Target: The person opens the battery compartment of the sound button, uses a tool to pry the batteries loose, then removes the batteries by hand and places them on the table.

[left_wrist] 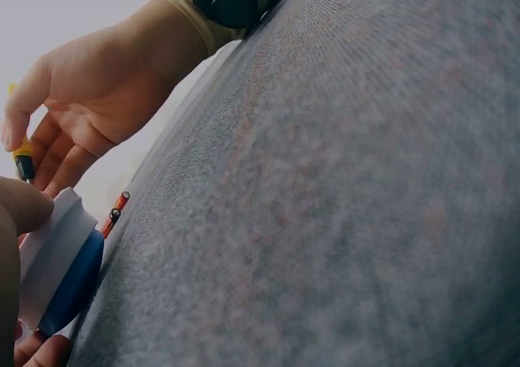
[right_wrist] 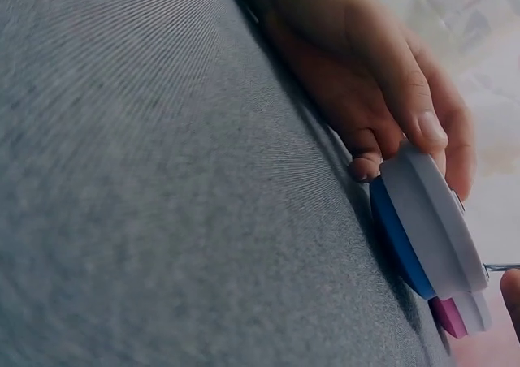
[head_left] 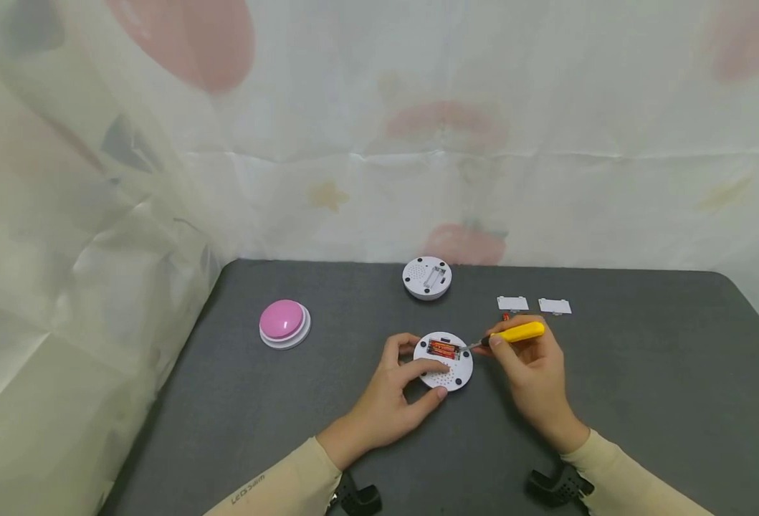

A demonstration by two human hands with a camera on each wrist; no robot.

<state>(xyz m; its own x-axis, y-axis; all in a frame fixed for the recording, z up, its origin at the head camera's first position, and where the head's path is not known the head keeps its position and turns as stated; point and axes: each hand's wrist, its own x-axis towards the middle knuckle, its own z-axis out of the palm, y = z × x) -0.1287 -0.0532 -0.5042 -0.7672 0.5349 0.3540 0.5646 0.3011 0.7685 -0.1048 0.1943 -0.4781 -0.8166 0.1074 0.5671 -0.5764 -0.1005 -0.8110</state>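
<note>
A round white push button [head_left: 459, 376] lies upside down, its blue dome [right_wrist: 400, 245] against the table in the right wrist view. Red-orange batteries [head_left: 444, 349] sit in its uncovered compartment. My left hand [head_left: 385, 401] grips this button by its edge, thumb at the near rim and a finger across the speaker holes. In my right hand [head_left: 537, 376] is a screwdriver with a yellow handle [head_left: 522, 332]. Its metal tip touches the right end of the battery compartment. Past the right hand lie loose red batteries [left_wrist: 115, 215], mostly hidden in the head view.
A second white button [head_left: 427, 279] lies upside down at the back, its compartment uncovered. Two white battery covers [head_left: 512, 304] [head_left: 555, 307] lie back right. A pink-domed button [head_left: 282, 320] stands upright at left. Patterned cloth [head_left: 353, 143] hangs behind the grey table [head_left: 663, 394].
</note>
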